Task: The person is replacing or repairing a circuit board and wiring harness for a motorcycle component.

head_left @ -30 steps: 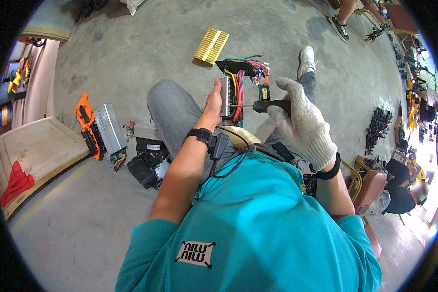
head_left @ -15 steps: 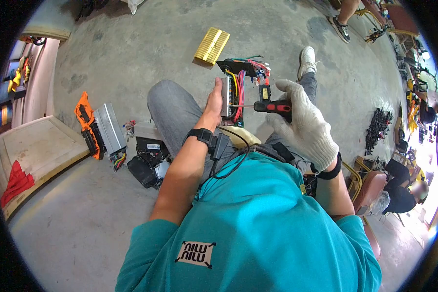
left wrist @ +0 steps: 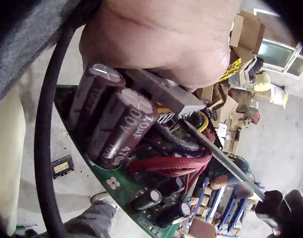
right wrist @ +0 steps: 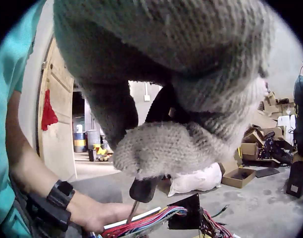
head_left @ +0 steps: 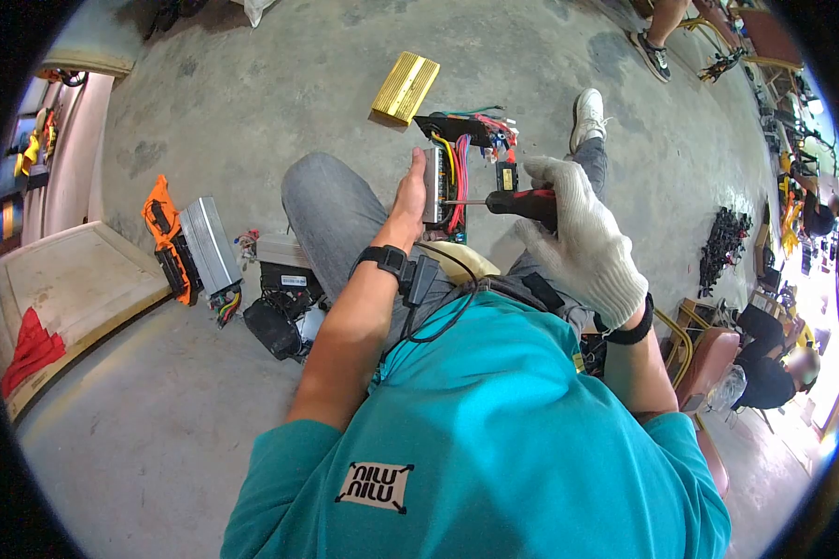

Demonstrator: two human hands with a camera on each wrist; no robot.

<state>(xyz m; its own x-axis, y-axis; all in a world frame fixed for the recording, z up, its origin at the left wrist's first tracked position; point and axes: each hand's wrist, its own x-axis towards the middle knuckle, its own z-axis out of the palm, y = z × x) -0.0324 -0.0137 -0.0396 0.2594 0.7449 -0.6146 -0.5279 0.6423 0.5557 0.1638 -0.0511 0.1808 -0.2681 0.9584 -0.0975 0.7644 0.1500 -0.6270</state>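
My bare left hand (head_left: 409, 197) grips a circuit board along its metal heat-sink bar (head_left: 432, 186). Large brown capacitors (left wrist: 119, 131), red wires (left wrist: 171, 165) and the green board (left wrist: 114, 183) show below that hand in the left wrist view. My right hand (head_left: 583, 247), in a white knitted glove, holds a screwdriver (head_left: 522, 203) by its black and red handle. Its shaft runs level toward the left in the head view, the tip end at the inner side of the bar, beside the yellow and pink wires (head_left: 459, 177). Glove fingers curl around the handle in the right wrist view.
A gold metal case (head_left: 405, 88) lies on the concrete floor ahead. A small black part (head_left: 506, 177) is right of the board. On the left lie a silver case (head_left: 211, 244), an orange part (head_left: 165, 238) and a wooden panel (head_left: 93, 289) with a red cloth (head_left: 34, 352).
The screwdriver handle has turned about its length, its red side showing more half a second ago. My gloved fingers have shifted around it; the left hand and board have stayed nearly still.
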